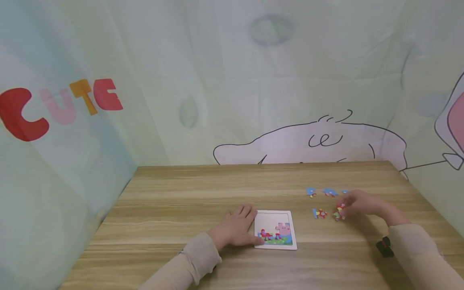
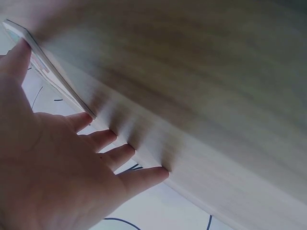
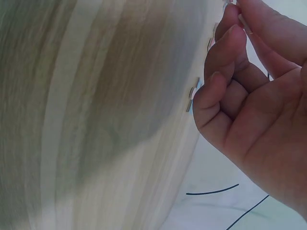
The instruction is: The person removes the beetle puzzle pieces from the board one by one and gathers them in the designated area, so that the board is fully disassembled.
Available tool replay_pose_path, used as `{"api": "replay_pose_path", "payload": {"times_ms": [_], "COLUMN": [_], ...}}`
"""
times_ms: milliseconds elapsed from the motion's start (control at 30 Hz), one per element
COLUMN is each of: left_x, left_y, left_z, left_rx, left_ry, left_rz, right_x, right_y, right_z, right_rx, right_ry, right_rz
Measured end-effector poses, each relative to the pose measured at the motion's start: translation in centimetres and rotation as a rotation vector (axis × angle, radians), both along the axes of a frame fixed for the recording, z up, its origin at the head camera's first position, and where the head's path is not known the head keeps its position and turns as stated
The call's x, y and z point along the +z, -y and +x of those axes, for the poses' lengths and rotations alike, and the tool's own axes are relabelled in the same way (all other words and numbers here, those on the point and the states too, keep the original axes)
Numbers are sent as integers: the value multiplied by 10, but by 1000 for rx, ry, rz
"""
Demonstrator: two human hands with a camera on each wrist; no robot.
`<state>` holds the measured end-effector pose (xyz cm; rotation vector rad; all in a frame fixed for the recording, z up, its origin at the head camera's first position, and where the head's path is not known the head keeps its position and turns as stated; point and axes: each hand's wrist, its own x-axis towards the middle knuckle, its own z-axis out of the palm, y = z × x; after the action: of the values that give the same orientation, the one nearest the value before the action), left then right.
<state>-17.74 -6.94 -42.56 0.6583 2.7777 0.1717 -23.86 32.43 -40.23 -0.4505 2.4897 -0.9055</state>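
Wood-grain desk [image 1: 163,209], tons of open room left of the left hand [image 1: 235,227], far edge well past it. White puzzle board [image 1: 266,219] just right of that hand, left edge kinda hidden under the thumb. Blue piece [image 1: 345,192] behind the right hand [image 1: 362,203], partly covered; black thing [image 1: 385,246] nearer than that hand, hard to make out. Left hand spread out, thumb on the board; right hand curled, pinching a red-and-yellow puzzle piece [image 1: 339,212].

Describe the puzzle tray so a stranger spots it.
On the wooden table, find the person's left hand; it touches the puzzle tray. This square shows a pink pig's face and, unlike the loose pieces to its right, has a white border.
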Motion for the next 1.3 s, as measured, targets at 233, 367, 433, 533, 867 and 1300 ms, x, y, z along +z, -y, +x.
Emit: {"api": "replay_pose_path", "payload": {"times_ms": [233,367,433,533,867,1300], "left_x": [-2,-2,-2,-2,1,1], "left_y": [0,0,0,0,0,1], "left_z": [-1,-1,-1,0,1,1], "left_rx": [-1,0,-1,-1,-11,-9], "left_ry": [4,5,3,4,-10,-7], "left_rz": [-6,-3,-1,3,2,7], "right_x": [1,-2,-4,-6,-16,-9], "right_y": [0,0,0,-1,-8,-1], "right_z": [-2,-3,-3,-2,-5,-1], "right_rx": [-25,-36,-33,-15,71,23], "right_ry": [12,8,-13,-47,-109,-99], "right_rz": [69,93,103,93,-25,-12]}}
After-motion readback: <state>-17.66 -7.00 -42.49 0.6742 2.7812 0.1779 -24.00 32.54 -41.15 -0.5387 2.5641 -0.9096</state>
